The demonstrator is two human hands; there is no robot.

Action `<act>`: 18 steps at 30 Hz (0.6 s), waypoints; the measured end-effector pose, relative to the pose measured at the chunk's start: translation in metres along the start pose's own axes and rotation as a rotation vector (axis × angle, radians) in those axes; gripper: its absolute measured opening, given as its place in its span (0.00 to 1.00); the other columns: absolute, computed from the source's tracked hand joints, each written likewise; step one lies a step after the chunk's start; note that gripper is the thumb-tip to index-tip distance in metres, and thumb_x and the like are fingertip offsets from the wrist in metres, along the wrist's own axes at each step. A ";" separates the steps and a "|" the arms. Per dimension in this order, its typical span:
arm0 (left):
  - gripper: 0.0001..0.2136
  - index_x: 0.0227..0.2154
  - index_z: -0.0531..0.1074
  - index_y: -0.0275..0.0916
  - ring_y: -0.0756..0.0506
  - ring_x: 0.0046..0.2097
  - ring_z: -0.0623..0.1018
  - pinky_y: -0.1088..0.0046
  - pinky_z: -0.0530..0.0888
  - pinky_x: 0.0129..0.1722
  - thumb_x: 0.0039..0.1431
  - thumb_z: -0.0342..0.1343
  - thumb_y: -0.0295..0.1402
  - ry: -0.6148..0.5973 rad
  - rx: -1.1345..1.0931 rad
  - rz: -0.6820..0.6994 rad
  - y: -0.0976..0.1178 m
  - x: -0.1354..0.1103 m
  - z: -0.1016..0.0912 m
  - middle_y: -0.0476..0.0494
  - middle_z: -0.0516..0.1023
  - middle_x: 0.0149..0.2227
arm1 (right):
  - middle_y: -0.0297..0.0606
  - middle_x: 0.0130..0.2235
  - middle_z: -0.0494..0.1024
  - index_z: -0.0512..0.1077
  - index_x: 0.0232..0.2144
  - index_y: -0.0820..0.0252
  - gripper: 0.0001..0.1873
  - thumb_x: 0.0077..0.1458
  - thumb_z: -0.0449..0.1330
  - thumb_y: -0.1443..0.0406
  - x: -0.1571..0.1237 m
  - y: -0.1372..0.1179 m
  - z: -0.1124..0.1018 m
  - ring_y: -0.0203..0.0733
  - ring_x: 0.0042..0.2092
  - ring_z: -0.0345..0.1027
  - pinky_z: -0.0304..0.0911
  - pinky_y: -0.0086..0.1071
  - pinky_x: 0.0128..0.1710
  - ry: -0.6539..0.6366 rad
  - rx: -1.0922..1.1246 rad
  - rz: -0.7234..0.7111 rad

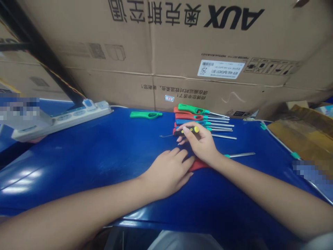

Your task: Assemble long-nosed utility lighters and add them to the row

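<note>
Forearms (85, 213) nearest — right fingers (191, 137) pinch a black-handled tool (193, 129), left fingers (189, 161) a red lighter (201, 164).

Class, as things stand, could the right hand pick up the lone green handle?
Probably not straight away: the right hand is closed around the tool. With that set down, the lone green handle, lying beyond the left hand, looks within reach.

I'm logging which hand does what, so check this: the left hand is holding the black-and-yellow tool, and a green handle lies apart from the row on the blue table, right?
Not quite: the head view shows the right hand holding the black-and-yellow tool, not the left. The green handle does lie apart from the row on the blue table.
</note>
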State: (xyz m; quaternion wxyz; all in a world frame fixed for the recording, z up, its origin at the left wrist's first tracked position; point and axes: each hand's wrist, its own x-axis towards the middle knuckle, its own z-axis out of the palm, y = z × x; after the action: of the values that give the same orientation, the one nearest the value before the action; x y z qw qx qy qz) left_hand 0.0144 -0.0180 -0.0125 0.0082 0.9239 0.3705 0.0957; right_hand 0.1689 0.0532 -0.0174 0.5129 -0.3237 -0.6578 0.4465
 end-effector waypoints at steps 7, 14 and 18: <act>0.15 0.54 0.74 0.40 0.38 0.43 0.75 0.59 0.75 0.41 0.72 0.49 0.39 -0.008 -0.062 -0.019 -0.001 0.002 -0.003 0.40 0.75 0.44 | 0.35 0.39 0.81 0.74 0.39 0.55 0.18 0.60 0.64 0.48 0.003 0.002 -0.002 0.36 0.33 0.77 0.79 0.33 0.33 0.015 0.046 0.023; 0.15 0.54 0.74 0.41 0.38 0.44 0.75 0.59 0.75 0.42 0.71 0.51 0.39 -0.008 -0.079 -0.026 -0.003 0.002 -0.003 0.40 0.75 0.44 | 0.36 0.40 0.81 0.75 0.39 0.56 0.16 0.63 0.62 0.50 0.000 0.000 -0.002 0.34 0.32 0.77 0.78 0.32 0.34 0.034 0.045 -0.028; 0.15 0.53 0.75 0.41 0.37 0.46 0.75 0.58 0.75 0.43 0.70 0.53 0.40 -0.035 -0.066 -0.045 -0.002 0.003 -0.006 0.40 0.76 0.44 | 0.34 0.39 0.80 0.75 0.39 0.56 0.13 0.65 0.61 0.53 0.000 0.000 -0.001 0.33 0.32 0.77 0.77 0.29 0.33 0.069 0.082 -0.087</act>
State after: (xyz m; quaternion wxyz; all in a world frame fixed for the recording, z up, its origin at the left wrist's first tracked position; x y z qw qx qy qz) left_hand 0.0138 -0.0146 -0.0065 0.0473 0.9160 0.3877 0.0915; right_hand 0.1704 0.0532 -0.0177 0.5671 -0.2888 -0.6343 0.4388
